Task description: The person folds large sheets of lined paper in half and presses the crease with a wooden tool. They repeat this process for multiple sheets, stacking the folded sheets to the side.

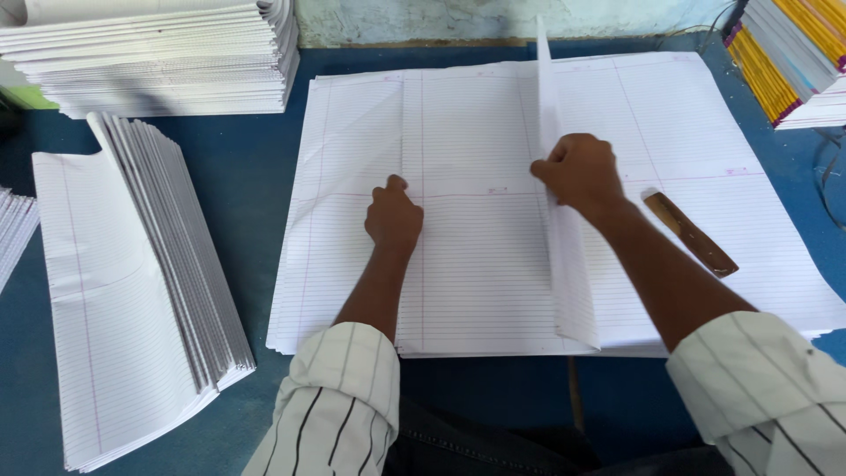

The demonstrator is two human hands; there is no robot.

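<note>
We see a blue table [238, 185] bearing a stack of large ruled sheets [476, 291], with the top sheet [564, 264] raised on edge near the middle. Our right hand [577, 172] is closed on that sheet, apparently pinching it; our left hand [393, 218] rests curled on the stack. A brown wooden stick [690, 234] lies on the stack, right of the raised sheet.

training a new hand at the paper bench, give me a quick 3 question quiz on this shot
1. True or false: the right hand pinches a lifted white ruled sheet standing on edge.
2. What does the left hand rest on? A) big flat stack of white ruled paper B) brown wooden stick C) blue table
3. Which side of the person holds the fanned pile of folded ruled sheets?

Key: 1 true; 2 A; 3 left.
</note>
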